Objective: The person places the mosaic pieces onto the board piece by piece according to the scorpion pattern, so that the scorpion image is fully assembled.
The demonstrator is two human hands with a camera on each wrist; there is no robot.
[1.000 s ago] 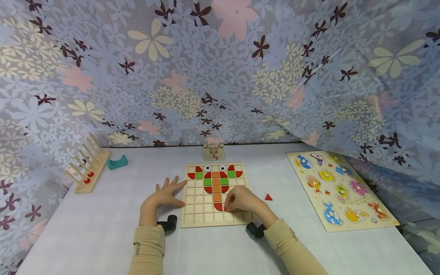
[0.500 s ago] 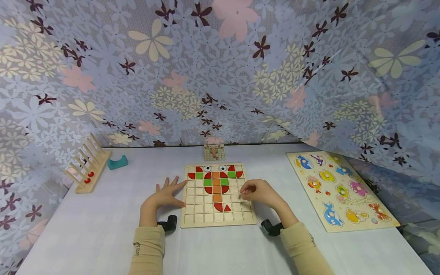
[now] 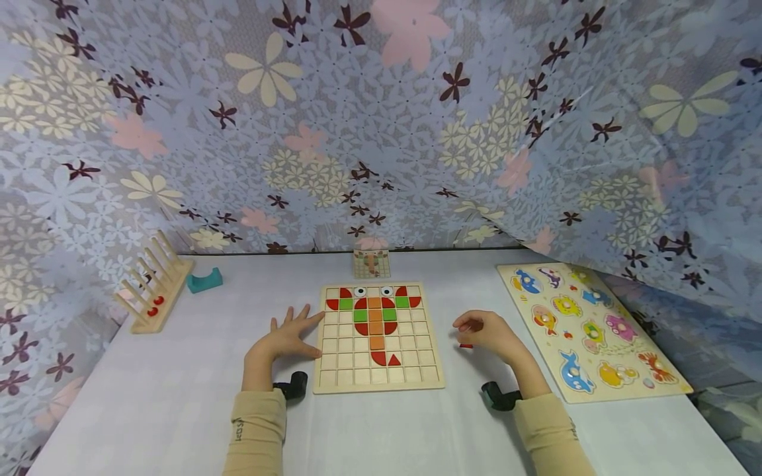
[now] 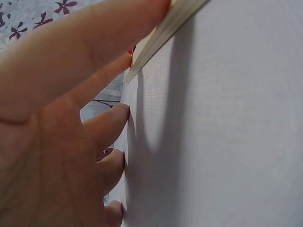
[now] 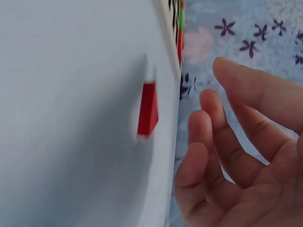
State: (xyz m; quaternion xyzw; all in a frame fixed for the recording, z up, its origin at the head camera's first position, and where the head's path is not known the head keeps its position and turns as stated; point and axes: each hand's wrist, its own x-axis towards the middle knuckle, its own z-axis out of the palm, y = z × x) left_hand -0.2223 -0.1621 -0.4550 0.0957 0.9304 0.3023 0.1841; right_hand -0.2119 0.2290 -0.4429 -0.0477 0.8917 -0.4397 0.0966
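A square wooden grid board (image 3: 347, 377) lies on the white table, with red, green and orange pieces and two eye pieces set in its cells. One red triangle (image 3: 394, 360) sits in a lower cell. My left hand (image 3: 287, 337) is spread flat at the board's left side, thumb and index finger touching its edge. To the right of the board, my right hand (image 3: 488, 332) hovers with loosely bent fingers and nothing between them. Just under it a loose red triangle piece (image 5: 147, 109) lies on the table, partly covered by the hand in the head view.
A small pattern card (image 3: 372, 264) stands behind the board. At right lies an animal peg puzzle (image 3: 559, 340). A wooden peg rack (image 3: 162, 297) with red beads and a teal curved block (image 3: 204, 281) are at left. A flowered cloth (image 3: 369, 132) hangs behind.
My right hand has let go of a red triangle in a lower cell and moved right, off the board to above the loose red triangle. The left hand stays put.
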